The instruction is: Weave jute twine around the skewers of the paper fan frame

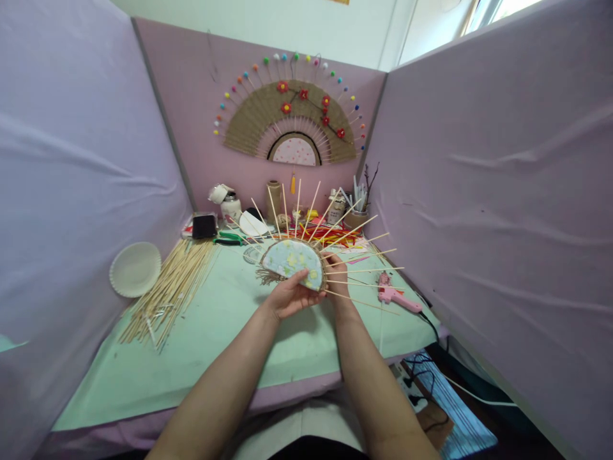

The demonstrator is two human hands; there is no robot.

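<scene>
A half-round fan base covered in pale blue floral fabric is held up over the table, with thin wooden sticks radiating from its curved edge. My left hand grips its lower edge, thumb on the fabric and fingers beneath. Around the right end, partly behind the base and sticks, is my right hand, its fingers closed at the rim. Brown twine strands hang at the base's left end.
Loose sticks and a white plate lie left. A pink glue gun with a cord is at right. Green-handled pliers, jars and red strips line the back, below a finished fan on the pink wall.
</scene>
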